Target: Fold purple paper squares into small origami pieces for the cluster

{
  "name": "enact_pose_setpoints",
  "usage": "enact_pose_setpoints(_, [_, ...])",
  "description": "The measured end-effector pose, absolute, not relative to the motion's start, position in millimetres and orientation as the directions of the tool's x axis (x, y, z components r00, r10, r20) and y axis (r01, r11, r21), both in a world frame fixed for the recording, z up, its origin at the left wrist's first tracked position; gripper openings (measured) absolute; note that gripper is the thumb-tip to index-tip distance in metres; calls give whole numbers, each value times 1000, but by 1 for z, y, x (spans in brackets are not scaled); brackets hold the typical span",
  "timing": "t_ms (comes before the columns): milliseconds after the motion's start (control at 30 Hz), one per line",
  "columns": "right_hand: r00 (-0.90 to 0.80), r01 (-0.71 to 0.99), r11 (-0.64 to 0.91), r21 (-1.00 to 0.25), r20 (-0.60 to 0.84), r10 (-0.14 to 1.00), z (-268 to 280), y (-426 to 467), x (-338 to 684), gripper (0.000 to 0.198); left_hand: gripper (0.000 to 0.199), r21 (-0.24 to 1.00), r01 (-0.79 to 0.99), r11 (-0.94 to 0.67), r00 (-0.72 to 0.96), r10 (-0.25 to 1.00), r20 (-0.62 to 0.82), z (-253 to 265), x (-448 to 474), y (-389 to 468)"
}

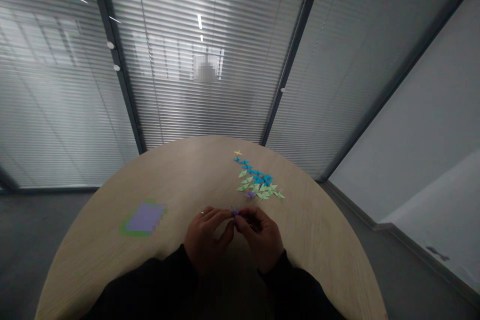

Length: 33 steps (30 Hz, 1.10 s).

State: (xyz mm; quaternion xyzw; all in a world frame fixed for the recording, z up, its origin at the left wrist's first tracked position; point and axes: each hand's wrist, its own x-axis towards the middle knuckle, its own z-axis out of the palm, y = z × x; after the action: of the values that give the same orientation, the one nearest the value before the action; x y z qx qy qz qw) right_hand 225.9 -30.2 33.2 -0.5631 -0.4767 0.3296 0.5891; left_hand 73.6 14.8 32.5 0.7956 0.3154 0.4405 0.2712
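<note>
Between my fingertips, just above the table, is a small purple folded paper piece [235, 211], its shape like an origami crane. My left hand [207, 232] pinches it from one side, with a ring on one finger. My right hand [261, 234] closes on it from the other side, and its curled fingers hide part of the paper. Just beyond my hands lies another purple paper crane [250, 194]. Several pale green cranes [264, 191] and several blue cranes [262, 179] cluster behind it, with a single yellow crane [238, 153] farthest back.
The round wooden table [300, 240] fills the lower view. On its left side lies a purple sheet stack [144, 217] with green edges, blurred by pixelation. Beyond the far edge stand glass panels with blinds [210, 105], and a white wall [420, 135] is at the right.
</note>
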Motion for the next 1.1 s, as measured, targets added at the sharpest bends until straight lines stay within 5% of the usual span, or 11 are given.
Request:
enact_pose_setpoints(133, [333, 62, 166, -984, 177, 926, 36, -29, 229, 32, 19, 805, 132, -578, 460, 755, 467, 32, 73, 15])
enact_pose_setpoints(267, [278, -12, 176, -984, 166, 946, 38, -29, 227, 30, 28, 985, -82, -150, 467, 867, 171, 27, 78, 17])
enact_pose_setpoints(400, [181, -55, 183, -982, 171, 969, 39, -30, 224, 31, 44, 953, -282, 110, 576, 814, 77, 23, 80, 19])
enact_pose_setpoints(700, [5, -25, 69, -997, 69, 998, 42, -29, 238, 34, 36, 913, -281, 297, 616, 785, -65, 22, 75, 17])
enact_pose_setpoints(1100, [-12, -47, 29, -998, 30, 999, 42, -27, 241, 33, 41, 827, -421, 373, 648, 762, -14, 19, 77, 16])
